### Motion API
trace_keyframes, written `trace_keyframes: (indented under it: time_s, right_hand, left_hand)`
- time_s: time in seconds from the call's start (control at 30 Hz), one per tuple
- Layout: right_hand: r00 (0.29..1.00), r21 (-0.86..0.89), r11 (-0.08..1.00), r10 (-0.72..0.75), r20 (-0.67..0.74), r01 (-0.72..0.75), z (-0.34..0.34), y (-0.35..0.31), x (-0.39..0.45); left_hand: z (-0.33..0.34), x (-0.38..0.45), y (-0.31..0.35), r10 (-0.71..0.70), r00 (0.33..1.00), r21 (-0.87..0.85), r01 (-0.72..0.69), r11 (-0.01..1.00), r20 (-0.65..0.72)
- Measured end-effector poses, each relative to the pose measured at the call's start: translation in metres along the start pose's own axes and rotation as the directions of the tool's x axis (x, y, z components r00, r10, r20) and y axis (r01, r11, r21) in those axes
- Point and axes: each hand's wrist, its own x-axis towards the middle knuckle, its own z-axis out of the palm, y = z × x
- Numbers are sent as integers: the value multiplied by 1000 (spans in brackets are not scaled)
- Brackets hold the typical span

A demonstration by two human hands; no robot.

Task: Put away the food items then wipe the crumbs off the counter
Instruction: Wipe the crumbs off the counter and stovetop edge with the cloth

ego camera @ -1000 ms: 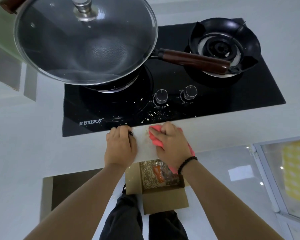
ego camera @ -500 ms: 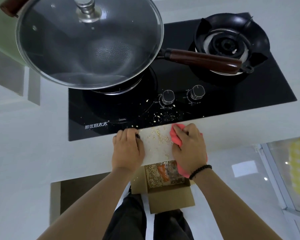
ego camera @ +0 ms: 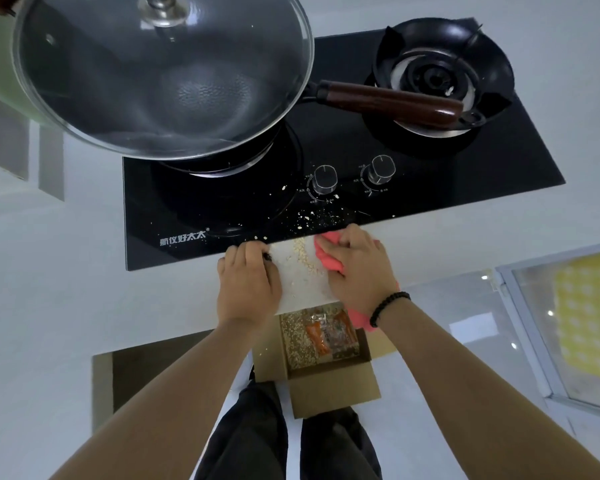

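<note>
Spanning the view, the white bench [ego camera: 84, 271] carried a black glass hob [ego camera: 430, 188], with a lidded wok [ego camera: 160, 74] on its left burner. Below the bench edge a cardboard box [ego camera: 329, 389] sat open on the floor, food packets [ego camera: 329, 332] inside. The right hand [ego camera: 359, 268] pressed flat on a pink cloth [ego camera: 328, 258] at the front edge of the bench, fingers gripping its folds. The left hand [ego camera: 246, 282] rested just beside it, fingers curled at the hob's rim; what it held, if anything, could not be told. Between the two hands lay a line of crumbs [ego camera: 302, 254], touching the cloth's left side, with more scattered on the hob
</note>
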Motion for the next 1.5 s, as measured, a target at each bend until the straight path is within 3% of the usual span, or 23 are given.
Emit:
trace_keyframes:
  time_s: [0.07,0.17,0.3,0.37,0.47,0.6,0.7,0.77,1.07,1.3,1.4,1.5]
  right_hand:
    - [993,-9,998,-64,96,66,-7,-4,1]
    - [981,119,992,-70,182,49,-23,-3,5]
    - [993,125,988,76,90,-87,-54,-21,-10]
    - [994,130,987,93,55,-100,-54,-49,-20]
    - [997,126,989,66,49,-72,-23,-96,-21]
    - [997,107,994,13,79,-21,35,-154,-7]
    - [984,-56,994,-80,158,89,62,-172,0]
    - [987,-119,988,-83,137,100,67,-167,4]
    - [983,-52,981,185,3,-185,49,-127,-5]
    - [857,39,859,513,-57,-511,38,-108,-9]
    - [834,54,835,549,-46,-547,35,-109,-12]
    - [886,36,886,463,-35,-462,40,-117,-10]
  left_hand:
    - [-1,-1,1,3,1000,-10,-3,1000,-5]
    - [-3,-1,4,3,1000,-48,-3,999,5]
    - [-21,-3,6,-117,993,-348,116,930,19]
    - [-35,0,2,-207,978,-482,189,856,16]
    - [-58,5,-10,-275,958,-555,185,811,-83]
    - [-84,16,-27,-299,929,-555,135,821,-217]
    - [-92,23,-36,-316,917,-559,133,819,-244]
    - [-94,24,-40,-293,927,-554,121,823,-234]
    - [-77,13,-37,-234,966,-558,136,818,-108]
    - [-59,15,-33,-144,989,-539,112,835,-18]
    - [-51,14,-34,-76,996,-509,84,857,36]
    - [-46,10,-31,0,999,-417,18,909,42]
